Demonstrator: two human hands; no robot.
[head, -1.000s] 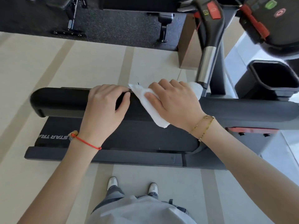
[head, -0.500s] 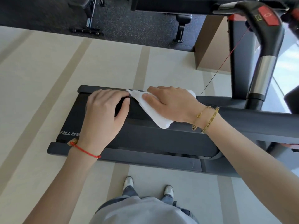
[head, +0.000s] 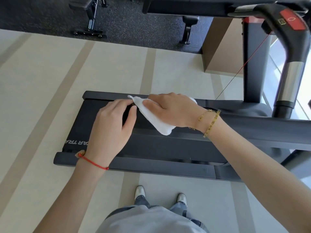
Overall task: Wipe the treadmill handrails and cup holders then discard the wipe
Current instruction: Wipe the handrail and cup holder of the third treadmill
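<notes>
Head view: right hand (head: 175,111) grips wipe (head: 159,121) wrapped over handrail (head: 252,130); left hand (head: 112,125) curled round rail just beside it.

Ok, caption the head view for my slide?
Right hand presses white wipe over treadmill handrail; left hand grips its end.
</notes>
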